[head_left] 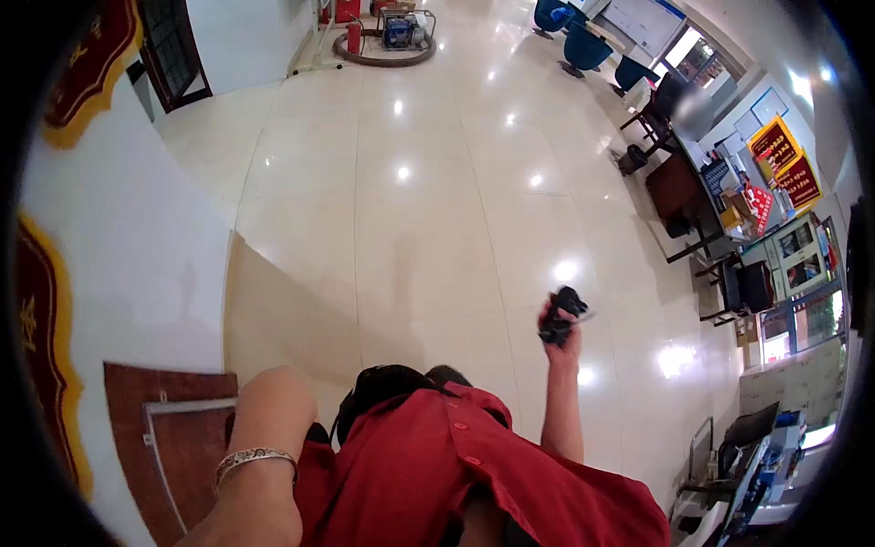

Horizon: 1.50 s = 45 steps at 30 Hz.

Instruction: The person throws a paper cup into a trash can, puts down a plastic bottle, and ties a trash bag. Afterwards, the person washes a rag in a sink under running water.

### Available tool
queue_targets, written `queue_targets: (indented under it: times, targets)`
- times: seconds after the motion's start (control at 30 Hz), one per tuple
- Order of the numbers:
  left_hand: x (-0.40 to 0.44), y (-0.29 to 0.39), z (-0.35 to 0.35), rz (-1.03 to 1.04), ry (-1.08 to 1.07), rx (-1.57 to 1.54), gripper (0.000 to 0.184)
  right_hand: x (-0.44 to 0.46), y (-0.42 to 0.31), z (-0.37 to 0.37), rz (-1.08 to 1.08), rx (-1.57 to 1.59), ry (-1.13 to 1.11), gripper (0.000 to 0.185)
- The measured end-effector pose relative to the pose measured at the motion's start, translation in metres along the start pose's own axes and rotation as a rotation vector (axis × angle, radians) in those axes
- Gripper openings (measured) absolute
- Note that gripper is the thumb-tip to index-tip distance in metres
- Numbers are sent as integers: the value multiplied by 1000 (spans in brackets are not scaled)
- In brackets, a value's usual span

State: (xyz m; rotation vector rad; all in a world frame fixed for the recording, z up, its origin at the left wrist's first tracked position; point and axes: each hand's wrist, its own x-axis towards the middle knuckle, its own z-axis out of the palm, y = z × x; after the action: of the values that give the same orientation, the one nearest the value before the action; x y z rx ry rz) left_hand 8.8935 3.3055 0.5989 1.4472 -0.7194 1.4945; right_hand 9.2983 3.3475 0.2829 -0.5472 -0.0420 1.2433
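My right hand (561,334) is held out over the tiled floor (428,237), its fingers wrapped round a small black object (563,312) whose exact kind I cannot make out. At the lower left my left arm (264,456) is bent, with a patterned silver bracelet (253,459) on it. The left hand itself does not show. Below me is my red buttoned shirt (428,456), with a black item (369,392) beside it.
On the right stand a cluttered desk (679,187), chairs (752,287) and a cabinet (797,255); a blurred person sits behind the desk. A machine with a hose (398,35) and a fire extinguisher (354,36) are at the top. A white wall (173,246) runs along the left.
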Motion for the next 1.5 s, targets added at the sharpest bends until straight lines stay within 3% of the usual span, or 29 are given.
queue_targets:
  times: [0.03, 0.1, 0.2, 0.33, 0.37, 0.47, 0.53, 0.6, 0.63, 0.7, 0.77, 0.83, 0.87, 0.9, 0.97, 1.07, 1.27, 1.37, 1.43, 1.5]
  targets:
    - [12, -22, -20, -22, 6, -5, 36, 15, -14, -4, -18, -11, 7, 40]
    - [29, -88, -73, 568, -260, 138, 35, 40, -31, -20, -33, -6, -8, 39]
    - [35, -123, -133, 650, -396, 114, 30, 85, -42, -52, -127, 151, 175, 33]
    - [32, -179, -236, 485, -379, 240, 25, 205, -30, -37, -130, 166, 225, 30]
    - [23, -183, -259, 327, -290, 193, 18, 240, -23, -14, -77, 154, 199, 26]
    - [29, -215, -329, -167, -78, 157, 24, 369, 8, 50, 27, 150, 135, 29]
    - [51, -247, -358, -265, 141, 54, 25, 450, 44, 119, 153, 2, 14, 35]
    - [77, -282, -391, -300, 296, -162, 23, 516, 92, 198, 317, -120, -130, 39]
    - [88, -304, -398, -157, 375, -379, 19, 542, 119, 244, 382, -173, -171, 40]
    - [125, -335, -441, 144, 329, -538, 19, 598, 186, 318, 497, -259, -311, 45]
    - [143, -341, -511, 294, 231, -451, 18, 647, 254, 387, 559, -259, -426, 46]
    - [158, -333, -553, 110, 325, -528, 18, 683, 313, 426, 631, -247, -462, 47]
    - [155, -347, -559, 45, 352, -554, 18, 683, 304, 424, 619, -227, -493, 47]
    - [161, -347, -586, 139, 285, -552, 17, 691, 335, 445, 602, -216, -533, 48]
    - [179, -342, -658, 246, 226, -559, 17, 718, 377, 469, 536, -234, -423, 44]
    - [194, -323, -745, 178, 128, -657, 18, 765, 401, 480, 606, -211, -348, 41]
    - [208, -275, -874, 24, 166, -707, 22, 857, 433, 456, 450, -191, -52, 34]
    - [198, -254, -970, 44, 107, -472, 21, 912, 491, 483, 487, -124, -51, 33]
    - [199, -226, -1044, -250, -104, -192, 18, 958, 539, 513, 502, -142, -81, 33]
    - [199, -224, -1096, -128, -68, -201, 17, 1008, 606, 560, 557, -182, -76, 34]
